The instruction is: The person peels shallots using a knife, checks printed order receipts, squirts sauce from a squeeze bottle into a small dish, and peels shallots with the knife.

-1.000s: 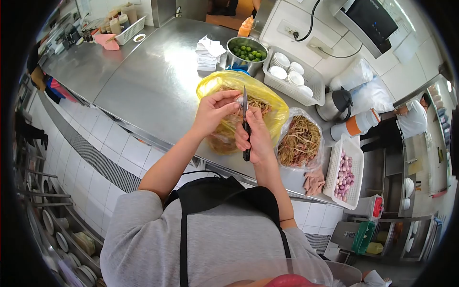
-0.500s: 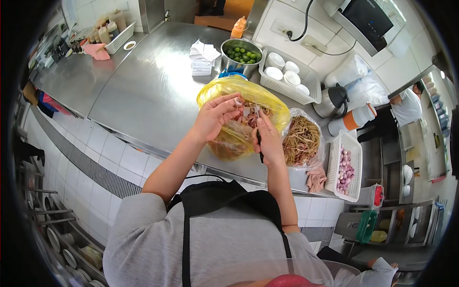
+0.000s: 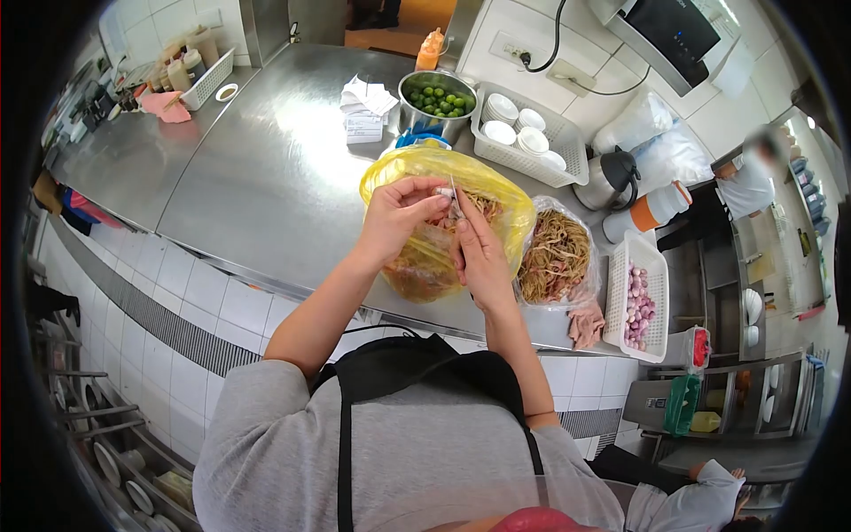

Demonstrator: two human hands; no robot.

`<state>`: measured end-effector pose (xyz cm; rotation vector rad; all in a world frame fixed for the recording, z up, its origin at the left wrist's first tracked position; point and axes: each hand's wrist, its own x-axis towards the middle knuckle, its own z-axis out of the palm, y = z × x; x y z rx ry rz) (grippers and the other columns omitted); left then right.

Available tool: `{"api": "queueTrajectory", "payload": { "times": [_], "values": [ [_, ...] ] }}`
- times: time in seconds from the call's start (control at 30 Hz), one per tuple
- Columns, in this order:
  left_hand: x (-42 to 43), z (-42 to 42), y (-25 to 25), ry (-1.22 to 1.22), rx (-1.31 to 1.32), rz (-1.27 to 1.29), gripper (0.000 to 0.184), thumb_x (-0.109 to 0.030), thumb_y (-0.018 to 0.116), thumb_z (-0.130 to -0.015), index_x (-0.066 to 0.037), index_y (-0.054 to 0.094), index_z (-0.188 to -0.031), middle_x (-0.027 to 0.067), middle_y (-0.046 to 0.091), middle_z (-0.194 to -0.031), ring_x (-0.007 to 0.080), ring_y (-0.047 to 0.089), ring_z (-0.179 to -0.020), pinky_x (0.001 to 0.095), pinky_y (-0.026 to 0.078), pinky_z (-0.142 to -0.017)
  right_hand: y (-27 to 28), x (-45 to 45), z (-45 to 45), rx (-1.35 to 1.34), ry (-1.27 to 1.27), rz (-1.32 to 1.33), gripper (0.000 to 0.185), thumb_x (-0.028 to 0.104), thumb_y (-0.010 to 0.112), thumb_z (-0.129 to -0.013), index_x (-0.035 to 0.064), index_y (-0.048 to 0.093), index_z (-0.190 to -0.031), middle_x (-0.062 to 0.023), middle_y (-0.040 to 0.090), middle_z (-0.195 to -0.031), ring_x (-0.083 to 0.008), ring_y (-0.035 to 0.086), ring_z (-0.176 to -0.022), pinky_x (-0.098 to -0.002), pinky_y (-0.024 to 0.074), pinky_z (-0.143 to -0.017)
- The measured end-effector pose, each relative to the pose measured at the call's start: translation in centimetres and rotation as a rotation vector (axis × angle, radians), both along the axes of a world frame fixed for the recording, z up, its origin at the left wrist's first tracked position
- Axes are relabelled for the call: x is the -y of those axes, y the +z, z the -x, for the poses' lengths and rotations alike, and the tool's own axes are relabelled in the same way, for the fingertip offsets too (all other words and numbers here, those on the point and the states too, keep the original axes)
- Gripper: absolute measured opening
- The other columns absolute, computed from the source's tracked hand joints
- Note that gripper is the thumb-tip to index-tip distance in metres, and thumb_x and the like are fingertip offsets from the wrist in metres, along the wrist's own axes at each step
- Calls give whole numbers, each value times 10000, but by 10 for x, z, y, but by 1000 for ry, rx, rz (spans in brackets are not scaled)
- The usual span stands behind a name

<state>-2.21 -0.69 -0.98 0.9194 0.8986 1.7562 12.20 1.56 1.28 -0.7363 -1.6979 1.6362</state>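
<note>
Over an open yellow plastic bag [image 3: 417, 266] my left hand [image 3: 399, 213] pinches a small pale and pinkish piece [image 3: 446, 192] between its fingertips. My right hand [image 3: 481, 262] is closed round a knife [image 3: 453, 183], whose blade points up and lies against the piece; the handle is mostly hidden by the fingers. Brownish peelings and reddish bits show inside the bag. To its right sits a clear bag [image 3: 557, 257] full of dry stalks and roots. A white basket [image 3: 636, 297] of peeled purple shallots [image 3: 639, 310] stands farther right.
Behind the yellow bag are a steel bowl [image 3: 436, 105] of green limes, paper slips [image 3: 364, 111] and a basket [image 3: 532, 146] of white cups. A kettle [image 3: 609, 179] and a white and orange container [image 3: 647, 213] stand at the right. Another person [image 3: 749, 182] is beyond them.
Half a second ago my hands were apart; now the right one has moved left and up, bringing the blade back to the piece in my left fingers. The view has shifted slightly.
</note>
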Motion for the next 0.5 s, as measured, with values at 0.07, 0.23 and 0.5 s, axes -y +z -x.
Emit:
{"api": "queueTrajectory", "payload": {
  "times": [0.07,0.23,0.5],
  "values": [
    [0,1,0,-35,66,-2,231,-31,573,-785,23,559,-1010,68,609,-879,102,585,-769,232,492,-672,2,1,0,-4,-9,46,401,186,380,-915,124,326,-1308,44,341,-545,-30,320,-453,-163,288,-397],
    [4,7,1,-192,290,-20,254,-52,510,-827,30,526,-1067,79,597,-923,122,593,-776,237,504,-702,-4,-7,-2,-101,-24,198,397,226,378,-918,151,332,-1305,38,341,-517,-27,293,-410,-163,273,-354],
    [0,10,-3,-210,413,-35,309,-33,466,-838,47,467,-1136,109,577,-995,177,595,-865,246,505,-755,-1,-4,-1,-28,-145,54,393,199,356,-921,156,321,-1310,40,350,-516,-19,298,-403,-156,276,-353]
  ]
}}
